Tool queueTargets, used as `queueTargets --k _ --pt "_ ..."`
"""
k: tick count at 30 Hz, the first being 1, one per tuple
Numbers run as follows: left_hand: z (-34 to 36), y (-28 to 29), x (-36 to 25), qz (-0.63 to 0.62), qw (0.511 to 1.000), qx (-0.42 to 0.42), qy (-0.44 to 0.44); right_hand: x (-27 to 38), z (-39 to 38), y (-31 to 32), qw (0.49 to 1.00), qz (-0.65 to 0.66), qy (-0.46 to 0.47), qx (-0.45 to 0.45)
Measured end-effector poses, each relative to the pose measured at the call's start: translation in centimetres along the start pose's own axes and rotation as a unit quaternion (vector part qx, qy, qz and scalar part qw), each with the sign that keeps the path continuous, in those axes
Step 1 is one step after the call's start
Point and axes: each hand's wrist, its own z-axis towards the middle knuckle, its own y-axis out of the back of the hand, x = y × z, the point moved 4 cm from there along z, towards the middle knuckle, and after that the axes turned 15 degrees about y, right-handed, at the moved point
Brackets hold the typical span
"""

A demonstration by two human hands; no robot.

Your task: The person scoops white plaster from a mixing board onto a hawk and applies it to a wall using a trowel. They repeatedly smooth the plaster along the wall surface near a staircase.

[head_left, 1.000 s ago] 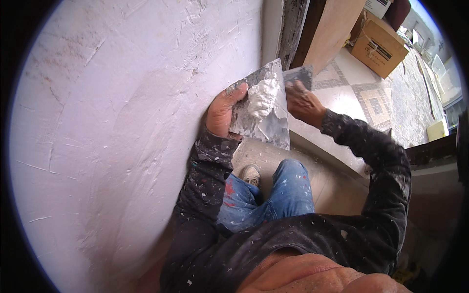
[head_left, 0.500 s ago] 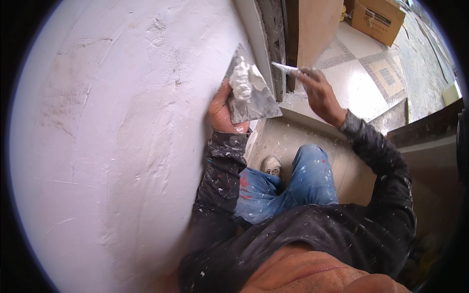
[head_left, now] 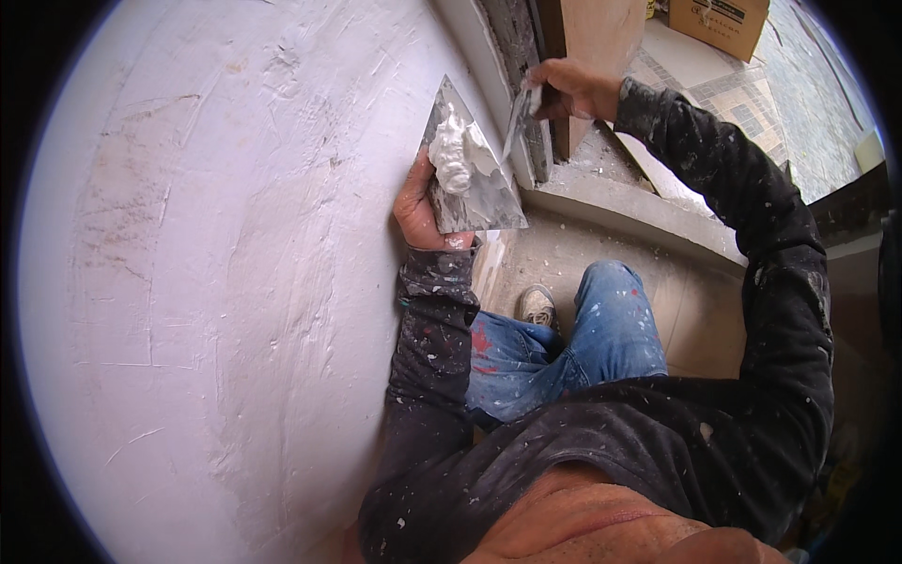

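My left hand point(head_left: 419, 209) is closed around the edge of a thin, flat, roughly triangular metal plate point(head_left: 496, 209), held close beside the white wall point(head_left: 272, 254). A thick heap of white putty point(head_left: 453, 162) lies on the plate, and thinner smears spread around it. My right hand point(head_left: 580, 87) grips a putty knife point(head_left: 517, 124) whose thin blade points down, near the plate's right edge and in front of the door jamb point(head_left: 515, 56). Whether the blade touches the jamb or the plate, I cannot tell. Its handle is mostly hidden by my fingers.
The rough, patched wall runs along my left side. A raised sill point(head_left: 648, 214) crosses the doorway ahead, with a wooden door panel point(head_left: 601, 33) beside the jamb. Beyond stands a cardboard box point(head_left: 719, 26) on the tiled floor point(head_left: 672, 66). My shoe point(head_left: 537, 305) rests on the near floor.
My right hand has moved up and left toward the jamb, and the putty knife's blade has swung to point downward. My left hand, with the plate, has shifted slightly left.
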Motion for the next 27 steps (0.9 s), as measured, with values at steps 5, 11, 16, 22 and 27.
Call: queueTargets --k 5,11,16,22,27 --pt "0.0 -0.6 0.1 0.028 0.998 0.054 -0.022 3.8 0.6 -0.2 0.996 -0.032 0.083 0.008" --pt "0.2 -1.1 0.3 -0.035 0.996 0.077 0.042 10.3 -0.2 -1.4 0.996 0.052 0.069 0.032" --pt "0.0 -1.0 0.0 -0.019 0.995 0.102 -0.007 16.2 -0.3 -2.3 0.987 0.06 0.13 0.076" --pt "1.3 1.7 1.4 0.113 0.99 0.051 -0.062 21.6 -5.2 -1.4 0.948 0.073 0.276 0.138" --pt "0.0 -1.5 0.2 -0.123 0.983 0.099 0.091 19.7 -11.8 0.5 0.816 -0.144 0.544 0.134"
